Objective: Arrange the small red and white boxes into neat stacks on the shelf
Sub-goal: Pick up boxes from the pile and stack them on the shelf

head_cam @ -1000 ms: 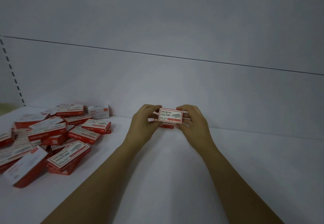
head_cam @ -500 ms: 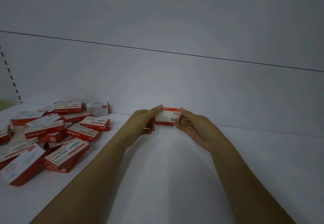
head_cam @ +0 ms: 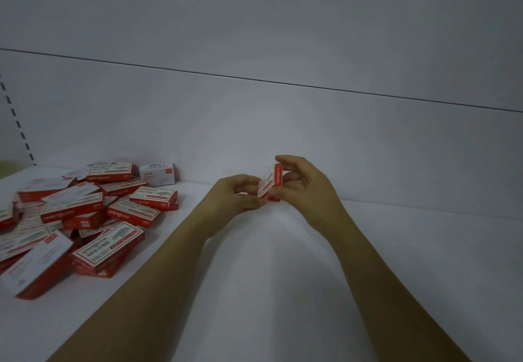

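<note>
One small red and white box (head_cam: 270, 181) is held up on edge, tilted, near the back wall of the white shelf (head_cam: 283, 276). My right hand (head_cam: 308, 186) pinches its top and far side. My left hand (head_cam: 235, 197) grips its lower corner with the fingertips. A bit of red shows just under the held box (head_cam: 273, 198); I cannot tell whether it is another box lying on the shelf. A loose heap of several same boxes (head_cam: 85, 214) lies on the shelf to the left, some flat, some overlapping at angles.
One white-faced box (head_cam: 157, 174) stands against the back wall behind the heap. The back wall (head_cam: 283, 123) rises straight behind my hands. A perforated upright (head_cam: 17, 123) runs up the far left edge.
The box lay flat between both hands with its face up; it has since been turned up onto its edge and lifted slightly, with my right hand moving over its top.
</note>
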